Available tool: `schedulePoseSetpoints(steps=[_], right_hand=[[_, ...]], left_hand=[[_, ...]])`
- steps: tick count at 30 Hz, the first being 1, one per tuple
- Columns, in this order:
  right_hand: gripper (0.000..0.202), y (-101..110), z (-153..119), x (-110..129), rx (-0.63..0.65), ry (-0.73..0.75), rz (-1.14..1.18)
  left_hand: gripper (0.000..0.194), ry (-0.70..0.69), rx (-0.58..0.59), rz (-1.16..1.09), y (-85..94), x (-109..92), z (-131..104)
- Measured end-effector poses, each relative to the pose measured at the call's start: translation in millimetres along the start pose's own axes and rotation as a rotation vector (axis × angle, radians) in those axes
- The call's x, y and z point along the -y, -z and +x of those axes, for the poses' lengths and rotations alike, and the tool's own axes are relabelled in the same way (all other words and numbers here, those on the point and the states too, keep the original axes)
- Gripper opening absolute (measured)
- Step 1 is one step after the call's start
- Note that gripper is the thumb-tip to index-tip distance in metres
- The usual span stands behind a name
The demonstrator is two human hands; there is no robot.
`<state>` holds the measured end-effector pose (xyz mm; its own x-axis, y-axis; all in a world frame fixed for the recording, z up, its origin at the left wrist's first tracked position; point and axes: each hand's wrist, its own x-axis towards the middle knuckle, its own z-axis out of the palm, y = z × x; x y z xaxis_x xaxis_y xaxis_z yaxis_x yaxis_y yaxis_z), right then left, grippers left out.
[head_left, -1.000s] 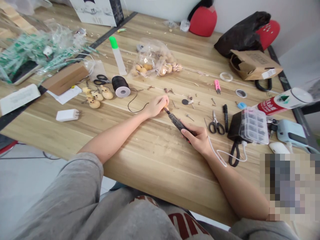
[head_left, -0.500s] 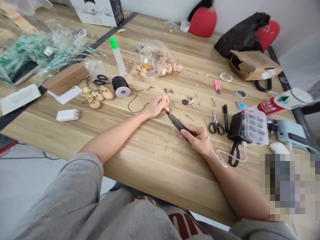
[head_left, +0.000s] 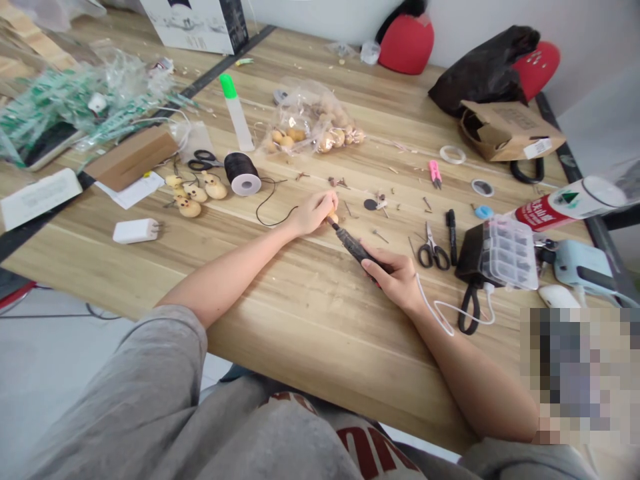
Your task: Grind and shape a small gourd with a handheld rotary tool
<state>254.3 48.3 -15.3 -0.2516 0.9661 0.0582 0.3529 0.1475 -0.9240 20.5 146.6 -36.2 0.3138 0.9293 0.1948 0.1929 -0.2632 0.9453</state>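
Note:
My left hand (head_left: 315,211) is closed on a small tan gourd (head_left: 333,217), most of which its fingers hide. A dark handheld rotary tool (head_left: 357,248) lies in the grip of my right hand (head_left: 397,272). The tool's narrow tip points up and left and meets the gourd, or comes very close to it. Left of my left hand stands a spool of black cord (head_left: 243,175), its loose end trailing toward my wrist. Several small gourds with drawn faces (head_left: 194,191) lie beyond the spool.
A clear bag of small gourds (head_left: 315,123) sits behind my hands. Loose bits and screws are scattered ahead. To the right are scissors (head_left: 434,250), a black marker (head_left: 451,237), a compartment box (head_left: 507,253) and a white cable (head_left: 440,313). A white charger (head_left: 135,231) lies left.

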Motion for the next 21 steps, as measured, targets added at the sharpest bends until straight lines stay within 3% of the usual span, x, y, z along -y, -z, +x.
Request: schedulePoseSetpoints(steps=[21], right_hand=[[0.047, 0.4, 0.4, 3.8, -0.002, -0.071, 0.051]], left_hand=[[0.034, -0.024, 0.016, 0.019, 0.2, 2.5, -0.1]])
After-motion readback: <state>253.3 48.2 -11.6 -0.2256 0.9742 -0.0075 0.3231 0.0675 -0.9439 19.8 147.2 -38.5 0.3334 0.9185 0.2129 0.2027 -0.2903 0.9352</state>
